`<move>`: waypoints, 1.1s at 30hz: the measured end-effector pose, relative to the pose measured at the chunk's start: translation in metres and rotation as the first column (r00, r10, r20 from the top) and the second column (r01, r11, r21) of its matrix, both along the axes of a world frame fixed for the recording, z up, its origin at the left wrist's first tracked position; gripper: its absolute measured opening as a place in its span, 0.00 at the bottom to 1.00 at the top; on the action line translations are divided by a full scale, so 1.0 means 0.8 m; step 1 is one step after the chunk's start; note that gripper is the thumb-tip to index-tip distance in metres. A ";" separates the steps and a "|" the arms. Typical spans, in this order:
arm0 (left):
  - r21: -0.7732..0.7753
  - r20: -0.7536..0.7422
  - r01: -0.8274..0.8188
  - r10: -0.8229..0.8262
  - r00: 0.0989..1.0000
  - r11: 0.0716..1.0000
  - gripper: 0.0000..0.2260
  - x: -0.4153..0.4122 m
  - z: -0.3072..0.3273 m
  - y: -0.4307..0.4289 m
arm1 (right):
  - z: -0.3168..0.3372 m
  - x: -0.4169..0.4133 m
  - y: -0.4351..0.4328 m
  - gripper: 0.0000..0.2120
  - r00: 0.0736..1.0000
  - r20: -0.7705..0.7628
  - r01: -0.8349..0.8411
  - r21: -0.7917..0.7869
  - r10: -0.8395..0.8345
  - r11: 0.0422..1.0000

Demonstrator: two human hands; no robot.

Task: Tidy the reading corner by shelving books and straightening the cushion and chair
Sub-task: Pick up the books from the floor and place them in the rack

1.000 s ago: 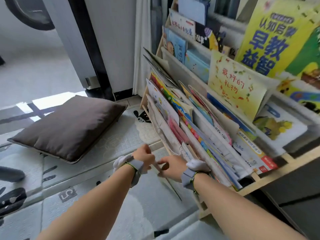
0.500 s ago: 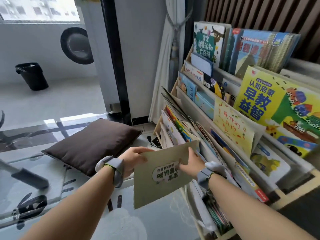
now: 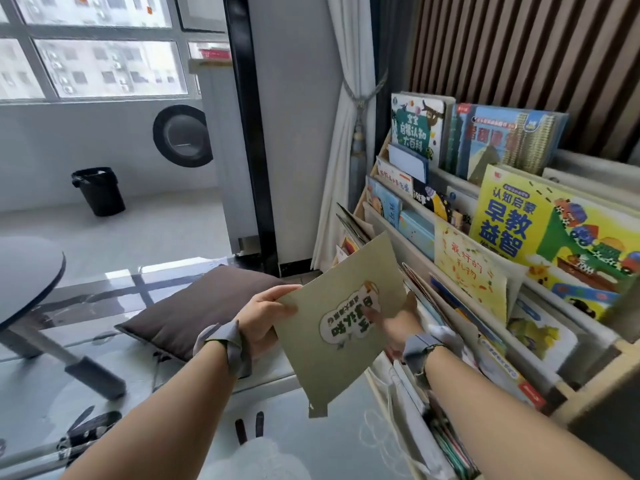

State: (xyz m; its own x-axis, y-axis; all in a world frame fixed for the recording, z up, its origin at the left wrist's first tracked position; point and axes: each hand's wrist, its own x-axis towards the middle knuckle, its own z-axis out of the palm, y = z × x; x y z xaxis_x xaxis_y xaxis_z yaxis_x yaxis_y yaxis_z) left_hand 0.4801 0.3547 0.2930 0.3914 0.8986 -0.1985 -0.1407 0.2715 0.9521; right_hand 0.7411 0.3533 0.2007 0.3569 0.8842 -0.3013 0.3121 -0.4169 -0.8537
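Book (image 3: 341, 320): thin, olive-green cover with a white cloud-shaped title patch, held tilted in the air just in front of the bookshelf's lower tiers. Bookshelf (image 3: 408, 233): pale wooden tiered rack, its sloped rows filled with picture books leaning face-out. Cushion (image 3: 194, 310): dark brown, square, lying flat on the floor mat left of the rack.

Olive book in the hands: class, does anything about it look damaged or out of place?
Yes. The olive book, held by the left hand and right hand beside the bookshelf, is upside down, and its bottom corner looks torn.
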 end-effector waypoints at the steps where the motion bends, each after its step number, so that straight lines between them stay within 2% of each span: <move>1: 0.007 0.010 -0.015 0.015 1.000 1.000 0.18 0.001 0.004 -0.001 | 0.012 -0.008 -0.009 0.51 0.992 -0.086 0.089 -0.003 -0.089 0.996; 2: 0.012 0.022 -0.027 0.026 0.999 1.000 0.19 0.001 0.008 -0.004 | 0.024 -0.016 -0.020 0.46 0.972 -0.170 0.160 -0.041 -0.165 0.986; 4: 0.029 0.033 -0.047 0.046 0.998 0.998 0.21 0.000 0.015 -0.007 | 0.051 -0.030 -0.039 0.28 0.941 -0.286 0.160 -0.092 -0.180 0.983; 5: 0.043 0.033 -0.051 0.050 0.998 0.998 0.21 -0.001 0.019 -0.009 | 0.062 -0.033 -0.043 0.16 0.942 -0.277 0.170 -0.083 -0.187 0.982; 6: 0.060 0.033 -0.049 0.047 0.998 0.997 0.21 -0.001 0.024 -0.011 | 0.073 -0.032 -0.047 0.10 0.944 -0.259 0.192 -0.067 -0.203 0.979; 10: 0.084 -0.045 -0.091 0.095 0.994 0.992 0.17 -0.005 0.037 -0.018 | 0.084 -0.012 -0.047 0.14 0.933 -0.230 0.288 0.014 -0.277 0.958; 11: 0.089 -0.088 -0.094 0.102 0.991 0.992 0.18 -0.006 0.037 -0.019 | 0.085 -0.005 -0.045 0.13 0.933 -0.214 0.306 0.051 -0.289 0.951; 13: 0.119 -0.220 -0.088 0.113 0.969 0.989 0.18 -0.007 0.037 -0.023 | 0.091 0.007 -0.042 0.06 0.952 -0.145 0.290 0.155 -0.268 0.944; 14: 0.154 -0.304 -0.079 0.123 0.945 0.985 0.16 -0.005 0.036 -0.025 | 0.114 -0.002 -0.057 0.05 0.965 -0.094 0.258 0.197 -0.244 0.946; 16: 0.240 -0.441 -0.053 0.157 0.884 0.969 0.13 0.002 0.034 -0.027 | 0.141 -0.014 -0.072 0.12 0.969 -0.041 0.247 0.258 -0.245 0.934; 20: 0.330 -0.553 -0.025 0.215 0.805 0.944 0.10 0.035 0.037 -0.018 | 0.170 -0.016 -0.093 0.04 0.978 -0.048 0.210 0.280 -0.205 0.937; 21: 0.361 -0.591 -0.018 0.243 0.769 0.932 0.12 0.044 0.041 -0.013 | 0.175 -0.012 -0.096 0.06 0.976 0.021 0.199 0.298 -0.215 0.934; 24: 0.421 -0.701 0.044 0.294 0.650 0.906 0.17 0.078 0.061 -0.007 | 0.191 0.003 -0.107 0.10 0.947 0.166 0.195 0.388 -0.276 0.901; 27: 0.485 -0.716 0.067 0.352 0.603 0.872 0.22 0.117 0.083 -0.007 | 0.213 0.023 -0.115 0.08 0.893 0.297 0.175 0.465 -0.339 0.868; 30: 0.493 -0.729 0.077 0.364 0.580 0.866 0.22 0.158 0.114 -0.013 | 0.245 0.045 -0.125 0.05 0.820 0.368 0.196 0.540 -0.439 0.819; 33: 0.498 -0.755 0.139 0.348 0.555 0.856 0.21 0.189 0.141 -0.002 | 0.273 0.065 -0.130 0.18 0.764 0.400 0.221 0.575 -0.506 0.788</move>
